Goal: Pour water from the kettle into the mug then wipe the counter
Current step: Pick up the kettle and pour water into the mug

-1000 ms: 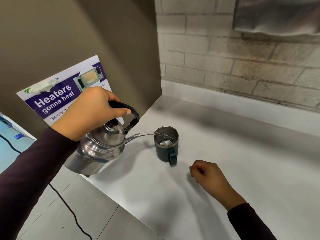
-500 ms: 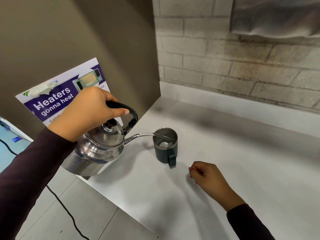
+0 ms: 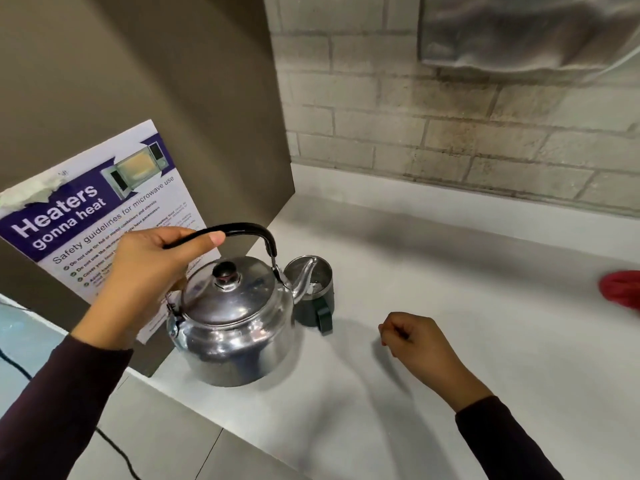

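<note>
A shiny steel kettle with a black handle stands upright at the counter's left front corner, its base at or just above the surface. My left hand grips the black handle from the left. The spout overlaps the rim of a dark green mug just behind and right of the kettle; no water is flowing. My right hand rests on the white counter right of the mug, curled into a loose fist with nothing in it. A red cloth lies at the right edge.
A tan panel with a microwave safety poster closes off the counter's left side. A brick wall runs along the back, with a grey metal hood above. A black cable trails on the tiled floor below left.
The kettle has tipped back from pouring to upright and come down toward the counter beside the mug. The water stream has stopped. The red cloth has come into view. My right hand stayed put.
</note>
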A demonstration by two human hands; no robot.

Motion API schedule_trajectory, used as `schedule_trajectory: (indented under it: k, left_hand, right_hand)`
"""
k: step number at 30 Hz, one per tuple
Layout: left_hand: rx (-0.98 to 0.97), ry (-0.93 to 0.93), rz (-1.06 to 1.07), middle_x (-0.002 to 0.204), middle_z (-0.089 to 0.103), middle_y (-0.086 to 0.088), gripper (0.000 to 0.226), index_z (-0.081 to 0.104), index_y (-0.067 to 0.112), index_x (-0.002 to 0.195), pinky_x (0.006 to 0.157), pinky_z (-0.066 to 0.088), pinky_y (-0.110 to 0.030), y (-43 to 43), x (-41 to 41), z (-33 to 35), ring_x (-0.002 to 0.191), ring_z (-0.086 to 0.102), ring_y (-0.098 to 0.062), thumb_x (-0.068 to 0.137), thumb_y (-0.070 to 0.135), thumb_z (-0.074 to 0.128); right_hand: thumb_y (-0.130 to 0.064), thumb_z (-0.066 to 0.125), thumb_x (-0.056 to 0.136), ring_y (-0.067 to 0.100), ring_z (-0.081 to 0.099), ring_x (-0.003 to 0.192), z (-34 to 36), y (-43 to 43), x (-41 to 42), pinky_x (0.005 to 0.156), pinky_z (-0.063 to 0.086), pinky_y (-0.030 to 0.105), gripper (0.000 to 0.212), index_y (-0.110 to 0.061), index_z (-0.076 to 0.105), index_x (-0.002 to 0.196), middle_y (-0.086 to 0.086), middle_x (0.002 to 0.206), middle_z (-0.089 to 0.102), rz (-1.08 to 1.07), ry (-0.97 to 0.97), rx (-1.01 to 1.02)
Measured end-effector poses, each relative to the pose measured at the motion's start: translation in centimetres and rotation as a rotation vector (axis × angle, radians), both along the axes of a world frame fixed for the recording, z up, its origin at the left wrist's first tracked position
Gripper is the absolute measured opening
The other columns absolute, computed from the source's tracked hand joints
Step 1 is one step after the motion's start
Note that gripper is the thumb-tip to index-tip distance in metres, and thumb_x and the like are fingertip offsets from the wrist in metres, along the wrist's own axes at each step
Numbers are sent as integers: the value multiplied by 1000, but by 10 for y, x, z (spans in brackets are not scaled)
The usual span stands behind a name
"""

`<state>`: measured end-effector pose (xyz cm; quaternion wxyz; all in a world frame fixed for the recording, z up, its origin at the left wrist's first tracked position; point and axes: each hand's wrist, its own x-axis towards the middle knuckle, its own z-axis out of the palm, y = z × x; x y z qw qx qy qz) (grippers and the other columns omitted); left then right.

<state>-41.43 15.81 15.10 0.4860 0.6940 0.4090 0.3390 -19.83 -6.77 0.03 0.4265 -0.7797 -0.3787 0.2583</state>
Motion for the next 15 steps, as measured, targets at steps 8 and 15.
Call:
schedule_trajectory:
  k: [8, 15]
  left_hand:
    - [-151, -172, -261, 36, 24, 16, 30, 68, 17, 55, 35, 18, -11, -32, 62, -2, 32, 17, -3, 48, 45, 78]
    - [-174, -167, -428, 35, 23, 16, 26, 71, 22, 54, 35, 18, -12, -73, 142, -13, 32, 16, -5, 48, 46, 78]
  right_hand:
    - [-17, 55, 88, 2, 45, 45, 12, -43, 32, 46, 34, 8, 29, -9, 55, 60, -18, 49, 56, -192, -62, 71]
    - [-17, 54, 86, 3, 46, 48, 17, -102, 59, 48, 36, 9, 26, -11, 56, 60, -19, 51, 58, -394, -81, 83]
